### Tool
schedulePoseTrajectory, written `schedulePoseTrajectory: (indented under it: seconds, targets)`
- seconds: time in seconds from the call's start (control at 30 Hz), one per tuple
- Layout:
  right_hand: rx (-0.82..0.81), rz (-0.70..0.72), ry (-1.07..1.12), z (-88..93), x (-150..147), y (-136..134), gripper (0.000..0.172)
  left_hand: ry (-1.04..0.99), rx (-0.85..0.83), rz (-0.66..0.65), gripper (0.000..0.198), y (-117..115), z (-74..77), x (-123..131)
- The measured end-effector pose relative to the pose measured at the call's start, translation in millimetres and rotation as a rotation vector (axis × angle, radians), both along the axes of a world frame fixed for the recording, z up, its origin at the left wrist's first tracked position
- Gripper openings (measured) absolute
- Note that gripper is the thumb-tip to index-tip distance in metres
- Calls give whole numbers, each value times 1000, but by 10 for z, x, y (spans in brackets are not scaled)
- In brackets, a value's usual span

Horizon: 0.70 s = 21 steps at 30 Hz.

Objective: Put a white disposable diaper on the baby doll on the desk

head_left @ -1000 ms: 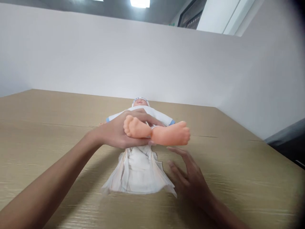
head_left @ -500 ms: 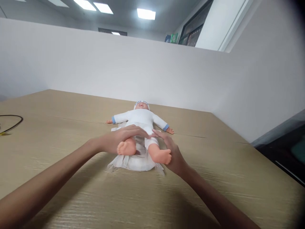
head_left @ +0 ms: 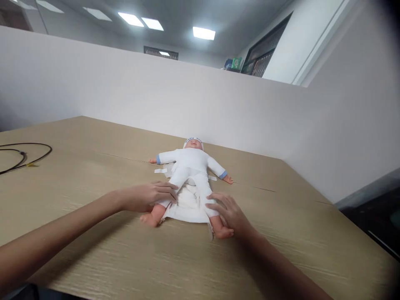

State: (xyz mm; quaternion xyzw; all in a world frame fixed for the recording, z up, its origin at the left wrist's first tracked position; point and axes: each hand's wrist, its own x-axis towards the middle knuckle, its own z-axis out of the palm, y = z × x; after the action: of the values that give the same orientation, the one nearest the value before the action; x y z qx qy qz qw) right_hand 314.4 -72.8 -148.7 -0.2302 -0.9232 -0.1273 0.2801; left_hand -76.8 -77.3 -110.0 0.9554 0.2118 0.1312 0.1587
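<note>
A baby doll (head_left: 191, 160) in a white suit with blue cuffs lies on its back, head away from me, legs spread. Under its hips and between its legs lies an unfolded white diaper (head_left: 187, 211), with tabs showing at both sides of the waist. My left hand (head_left: 148, 196) curls over the doll's leg on the left, above the bare foot. My right hand (head_left: 229, 210) curves round the other leg from outside, fingers on the white trouser. Both thumbs are mostly hidden.
The doll lies on a wood-grain table (head_left: 103, 258). A black cable (head_left: 40, 144) with a yellow tag loops at the left. A white partition (head_left: 134, 96) rises behind the table, and a dark object (head_left: 375, 212) stands beyond its right edge.
The doll's legs, bent and raised before, are now lowered and straighter, spread over the diaper. My hands have moved apart and down along them. The view has shifted, showing more cable.
</note>
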Motion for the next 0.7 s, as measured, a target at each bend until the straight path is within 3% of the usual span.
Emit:
schedulePoseTrajectory:
  seconds: [0.13,0.3,0.37,0.43,0.5,0.6,0.7]
  targets:
    - [-60,7,-37,18,27,29,35,-27,-68,-8,76,-17,20,-4]
    - [-356,89,-32,325,94,77,41,-28,-278,36,71,-111,202,-15]
    - [-462,89,-38,469,71,36,45,-30,-313,93,60,-167,255,19]
    - [-518,17,-48,573,-8,-79,36,-51,-298,169,40,-231,257,80]
    - [-509,-87,-81,608,-136,-247,28,-60,-251,231,45,-295,206,154]
    - [-397,-227,-137,539,-339,-474,44,-45,-174,271,58,-367,88,252]
    - [-308,-302,-147,427,-466,-521,18,-53,-109,294,26,-376,24,309]
